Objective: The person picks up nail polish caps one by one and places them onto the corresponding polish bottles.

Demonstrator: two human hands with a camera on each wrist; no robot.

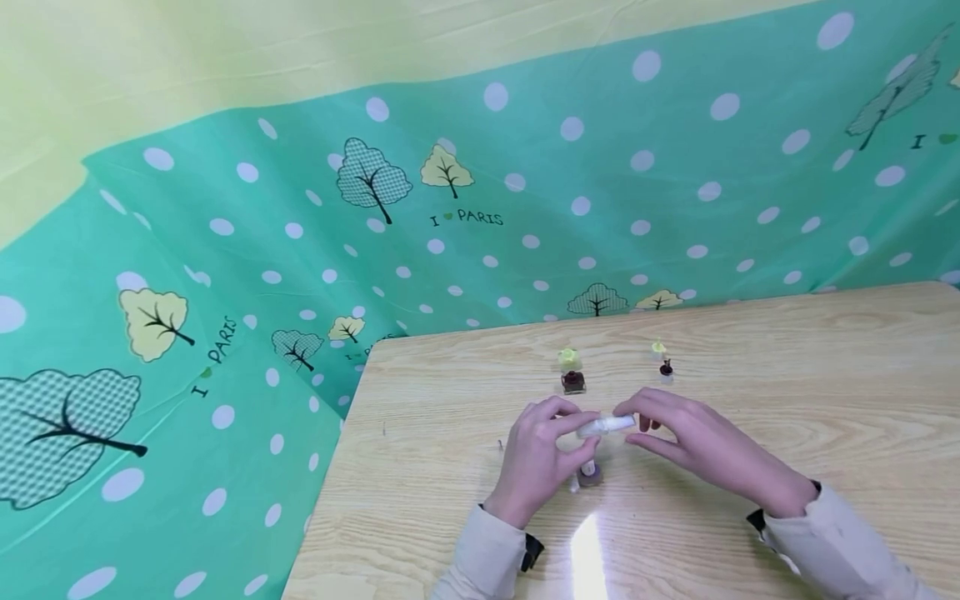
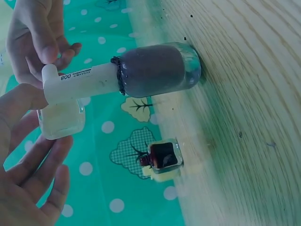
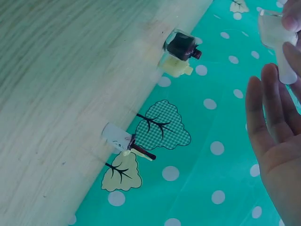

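My left hand (image 1: pixel 542 450) grips a small clear bottle of whitish nail polish (image 2: pixel 61 118), tipped on its side above the table with its white cap (image 3: pixel 286 68) pointing right. The right hand (image 1: pixel 678 427) is at the cap's end, thumb and index finger spread on either side of it; its other fingers (image 3: pixel 270 94) are extended. Below the left hand stands a closed bottle of greyish-purple nail polish (image 2: pixel 155 70) with a white cap marked 008. In the left wrist view this bottle hides part of the held one.
Farther back stand an uncapped dark red polish bottle (image 1: pixel 573 382) and a pale yellow one (image 1: pixel 569 359). To their right, a white cap with a dark brush (image 3: pixel 117 136) stands brush up, with a yellow-tipped one (image 1: pixel 658 348) behind it. A patterned cloth (image 1: pixel 525 167) hangs behind the table.
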